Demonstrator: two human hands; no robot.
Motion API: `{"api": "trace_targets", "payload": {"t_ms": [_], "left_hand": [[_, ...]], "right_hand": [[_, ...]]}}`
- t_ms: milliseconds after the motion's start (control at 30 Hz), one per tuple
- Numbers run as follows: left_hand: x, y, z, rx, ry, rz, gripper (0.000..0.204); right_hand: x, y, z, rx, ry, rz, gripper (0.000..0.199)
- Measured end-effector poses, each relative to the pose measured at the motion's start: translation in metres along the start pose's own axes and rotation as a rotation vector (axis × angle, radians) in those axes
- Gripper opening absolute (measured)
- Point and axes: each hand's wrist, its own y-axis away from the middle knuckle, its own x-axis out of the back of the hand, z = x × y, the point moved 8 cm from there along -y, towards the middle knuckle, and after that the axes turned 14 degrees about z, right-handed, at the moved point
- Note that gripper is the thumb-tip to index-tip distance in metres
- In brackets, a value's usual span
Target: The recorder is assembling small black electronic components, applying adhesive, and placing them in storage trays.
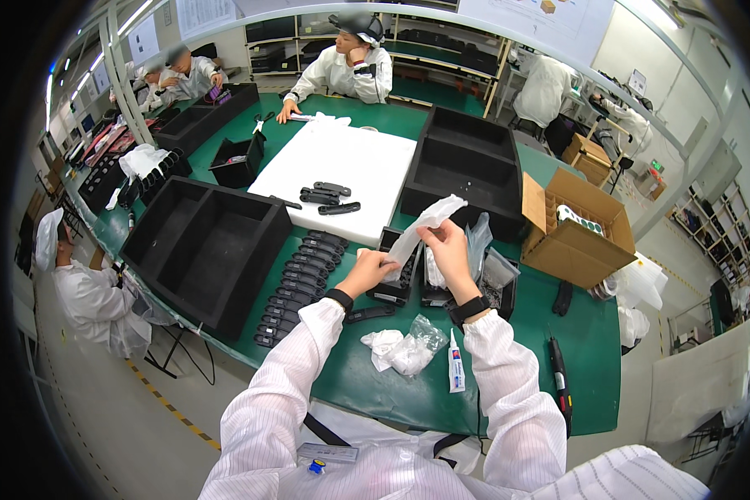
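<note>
Stretched between my two hands is a thin, translucent white strip (417,232), like a flattened plastic or foam sleeve. My left hand (369,272) pinches its lower left end, while my right hand (448,252) grips it near the upper right end. Below them are small dark bins (508,304) holding small parts and clear bags. Left of my left hand, several black handle-shaped parts (296,287) lie in a column, and a single black part (370,313) rests beside my left wrist. More such black parts (329,193) sit on the white foam board (342,158).
Crumpled plastic (408,346), a white tube (457,367) and an electric screwdriver (560,379) lie on the green table's near side. Black divided trays (208,250) flank the foam board. A carton (579,225) stands right. Across the table sits a person (346,71); others work nearby.
</note>
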Motion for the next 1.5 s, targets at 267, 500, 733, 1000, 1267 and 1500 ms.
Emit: {"api": "trace_targets", "payload": {"t_ms": [267,500,733,1000,1267,1500], "left_hand": [[-0.008,0.008,-0.006,0.037,-0.064,-0.062,0.013],[-0.012,0.009,-0.006,0.011,-0.083,-0.060,0.014],[-0.010,0.008,-0.008,0.074,-0.136,-0.120,0.012],[-0.005,0.011,-0.005,0.031,-0.007,0.042,0.018],[-0.004,0.016,-0.005,-0.054,-0.084,-0.030,0.013],[-0.016,0.013,0.004,-0.070,-0.181,-0.165,0.014]], "right_hand": [[0.012,0.003,-0.030,0.025,-0.007,0.028,0.021],[0.026,0.005,-0.096,0.044,-0.431,-0.006,0.016],[0.022,0.008,-0.079,-0.026,-0.451,-0.076,0.011],[0.010,0.059,0.011,0.319,1.072,-0.507,0.041],[0.008,0.036,-0.016,0.313,0.656,-0.216,0.018],[0.006,0.029,-0.026,0.371,0.373,-0.108,0.017]]}}
